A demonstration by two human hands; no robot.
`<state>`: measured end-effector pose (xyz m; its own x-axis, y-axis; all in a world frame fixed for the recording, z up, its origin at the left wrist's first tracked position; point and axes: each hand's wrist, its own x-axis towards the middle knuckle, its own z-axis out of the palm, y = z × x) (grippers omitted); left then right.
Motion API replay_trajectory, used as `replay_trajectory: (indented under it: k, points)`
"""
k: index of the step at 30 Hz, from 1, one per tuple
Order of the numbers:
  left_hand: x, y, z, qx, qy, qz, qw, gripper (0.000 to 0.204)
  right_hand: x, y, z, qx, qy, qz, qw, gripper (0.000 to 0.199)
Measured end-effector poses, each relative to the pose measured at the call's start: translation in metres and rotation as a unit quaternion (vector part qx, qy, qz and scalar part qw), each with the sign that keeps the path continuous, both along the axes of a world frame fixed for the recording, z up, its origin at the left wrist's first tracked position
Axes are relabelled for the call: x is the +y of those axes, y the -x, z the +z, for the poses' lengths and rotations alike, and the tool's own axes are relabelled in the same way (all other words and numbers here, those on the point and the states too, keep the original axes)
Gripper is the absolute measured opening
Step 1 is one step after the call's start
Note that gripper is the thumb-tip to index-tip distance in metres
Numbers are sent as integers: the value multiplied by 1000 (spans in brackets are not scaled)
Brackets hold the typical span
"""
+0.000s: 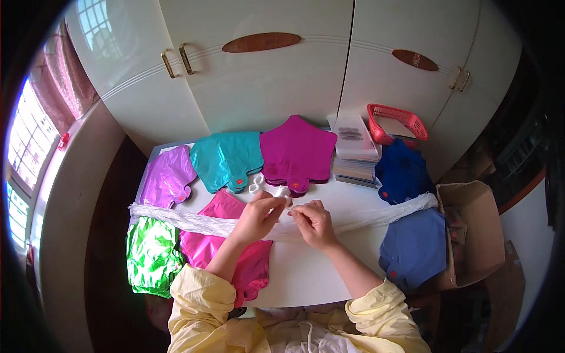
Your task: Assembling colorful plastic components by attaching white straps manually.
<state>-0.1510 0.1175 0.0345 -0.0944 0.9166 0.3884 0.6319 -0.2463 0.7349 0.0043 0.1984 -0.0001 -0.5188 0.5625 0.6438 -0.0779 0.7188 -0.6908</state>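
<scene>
Both of my hands meet over the middle of the white table (329, 273), fingertips nearly touching. My left hand (258, 216) is closed in a pinch at a small white coil (283, 192), which looks like rolled ribbon. Thumb and forefinger of my right hand (315, 225) are pressed together just beside it; what they pinch is too small to make out. Another white coil (257, 184) lies just beyond the left hand. Under both wrists, a long bundle of white strands (385, 215) stretches across the table from left to right.
Flat foil balloons lie around: purple (169, 173), teal (228, 157), magenta (298, 148), pink (254, 262), green (152, 253), dark blue (404, 170) and grey-blue (416, 244). Stacked cards (357, 147) and a red basket (376, 125) stand at the back; a cardboard box (485, 235) sits right.
</scene>
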Motion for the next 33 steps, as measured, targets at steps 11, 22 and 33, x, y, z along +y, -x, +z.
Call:
replay_trajectory:
  k: [11, 22, 33]
  points:
    - [-3, -1, -7, -451, 98, -177, 870, 22, 0, 6, -4, -15, 16, -40, 999, 1]
    - [0, -3, 1, 13, 72, -13, 997, 19, 2, 1, 1, 15, -27, -87, 996, 3]
    - [0, 1, -8, -422, 124, -145, 886, 20, 0, 7, -15, -16, -36, -49, 998, 3]
